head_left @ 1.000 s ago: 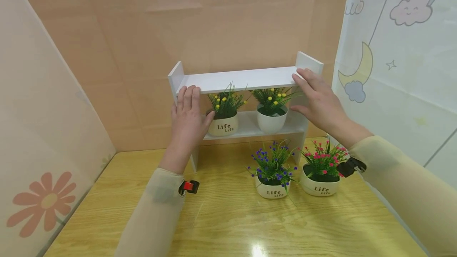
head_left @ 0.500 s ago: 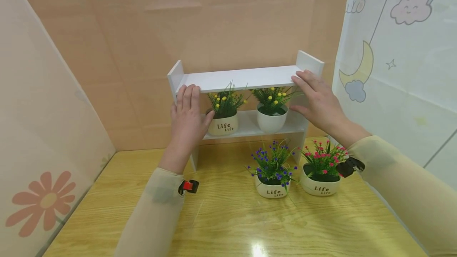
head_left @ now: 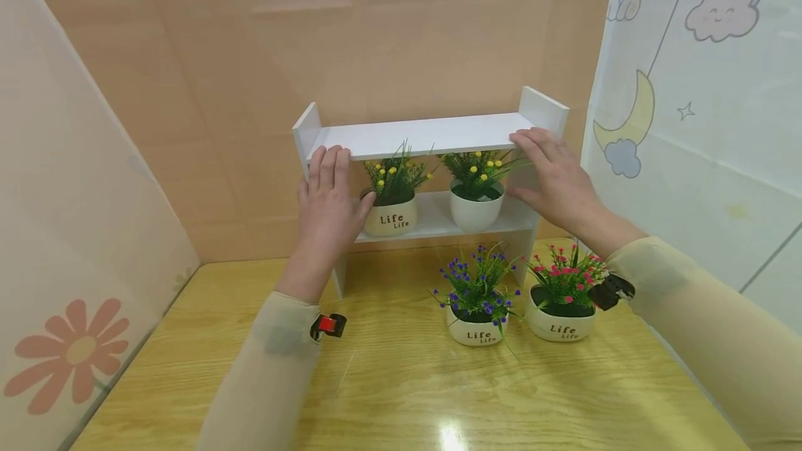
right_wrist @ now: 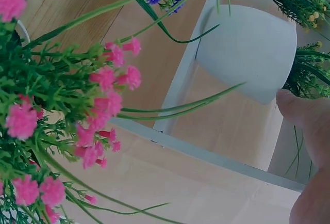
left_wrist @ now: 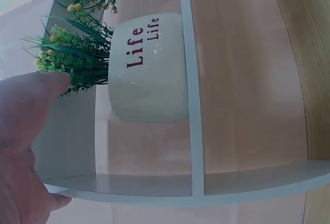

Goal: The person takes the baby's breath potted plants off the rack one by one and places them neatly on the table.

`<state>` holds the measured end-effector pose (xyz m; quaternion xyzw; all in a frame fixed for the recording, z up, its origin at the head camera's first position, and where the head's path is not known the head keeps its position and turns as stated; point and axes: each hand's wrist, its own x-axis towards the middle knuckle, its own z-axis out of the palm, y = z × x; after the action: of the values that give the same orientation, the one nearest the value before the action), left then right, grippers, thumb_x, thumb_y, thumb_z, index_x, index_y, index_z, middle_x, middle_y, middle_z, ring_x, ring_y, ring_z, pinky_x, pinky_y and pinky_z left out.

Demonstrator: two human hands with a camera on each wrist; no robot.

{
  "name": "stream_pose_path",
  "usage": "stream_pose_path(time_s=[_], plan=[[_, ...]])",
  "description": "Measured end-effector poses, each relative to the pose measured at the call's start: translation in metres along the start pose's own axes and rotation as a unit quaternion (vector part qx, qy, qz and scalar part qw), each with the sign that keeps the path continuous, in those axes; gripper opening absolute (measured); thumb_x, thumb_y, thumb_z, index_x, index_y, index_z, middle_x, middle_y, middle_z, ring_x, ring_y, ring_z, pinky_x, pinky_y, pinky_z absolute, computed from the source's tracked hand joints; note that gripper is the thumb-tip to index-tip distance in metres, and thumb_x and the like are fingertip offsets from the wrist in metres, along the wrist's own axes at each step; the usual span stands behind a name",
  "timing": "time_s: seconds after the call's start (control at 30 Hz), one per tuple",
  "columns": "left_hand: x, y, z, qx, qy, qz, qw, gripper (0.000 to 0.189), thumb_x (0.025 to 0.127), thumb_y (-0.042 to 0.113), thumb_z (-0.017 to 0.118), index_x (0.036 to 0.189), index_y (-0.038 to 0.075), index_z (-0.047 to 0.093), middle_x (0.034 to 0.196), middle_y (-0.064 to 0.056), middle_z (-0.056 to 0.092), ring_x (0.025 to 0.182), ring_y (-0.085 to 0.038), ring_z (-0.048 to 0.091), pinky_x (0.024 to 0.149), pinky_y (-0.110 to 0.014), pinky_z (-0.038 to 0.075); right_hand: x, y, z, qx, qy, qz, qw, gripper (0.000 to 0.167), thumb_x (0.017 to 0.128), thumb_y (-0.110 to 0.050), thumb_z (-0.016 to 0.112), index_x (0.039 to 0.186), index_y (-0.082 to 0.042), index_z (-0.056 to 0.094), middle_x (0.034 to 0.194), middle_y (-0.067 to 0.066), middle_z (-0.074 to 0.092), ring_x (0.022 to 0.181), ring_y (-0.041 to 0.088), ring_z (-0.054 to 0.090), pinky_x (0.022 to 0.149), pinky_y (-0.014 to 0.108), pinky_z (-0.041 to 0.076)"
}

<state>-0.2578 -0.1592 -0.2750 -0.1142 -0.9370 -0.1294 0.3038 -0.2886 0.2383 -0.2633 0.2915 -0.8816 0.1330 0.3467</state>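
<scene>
Rack (head_left: 420, 135) stands touched by left hand (head_left: 327, 214) and right hand (head_left: 560, 179).

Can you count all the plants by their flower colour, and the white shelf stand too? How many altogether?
Plants with yellow flowers: 2
Plant with purple flowers: 1
Plant with pink flowers: 1
White shelf stand: 1
Total: 5
</scene>
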Motion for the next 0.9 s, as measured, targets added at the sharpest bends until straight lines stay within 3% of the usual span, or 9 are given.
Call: stream_pose_path(time_s=[0.43, 0.63, 0.9], plan=[[0.002, 0.001, -0.006, 0.009, -0.011, 0.010, 0.9999, 0.092, 0.108, 0.048, 0.071, 0.172, 0.009, 0.018, 0.178, -0.012, 0.019, 0.168, -0.032, 0.003, 0.126, -0.071, 0.023, -0.003, 0.008, 0.005, 0.008, -0.008, -0.001, 0.9999, 0.107, 0.077, -0.009, 0.102, 0.164, -0.004, 0.040, 0.165, 0.020, 0.038, 0.156, 0.044, 0.030, 0.115, 0.069, 0.042], [0.004, 0.002, -0.011, -0.007, -0.029, 0.006, 0.9995, 0.091, 0.110, 0.049, 0.068, 0.174, 0.011, 0.017, 0.181, -0.011, 0.018, 0.170, -0.029, -0.003, 0.127, -0.072, 0.022, -0.003, 0.009, 0.006, 0.007, -0.010, -0.010, 0.9999, 0.111, 0.076, -0.010, 0.103, 0.164, -0.003, 0.036, 0.164, 0.022, 0.034, 0.154, 0.046, 0.027, 0.118, 0.069, 0.038], [-0.001, 0.000, -0.015, -0.024, -0.038, -0.004, 0.9990, 0.094, 0.109, 0.050, 0.068, 0.176, 0.009, 0.018, 0.184, -0.009, 0.013, 0.170, -0.028, -0.004, 0.131, -0.068, 0.011, 0.000, 0.008, 0.006, 0.001, -0.023, -0.015, 0.9996, 0.116, 0.074, -0.013, 0.105, 0.165, -0.003, 0.034, 0.164, 0.023, 0.033, 0.153, 0.047, 0.026, 0.122, 0.066, 0.034]])
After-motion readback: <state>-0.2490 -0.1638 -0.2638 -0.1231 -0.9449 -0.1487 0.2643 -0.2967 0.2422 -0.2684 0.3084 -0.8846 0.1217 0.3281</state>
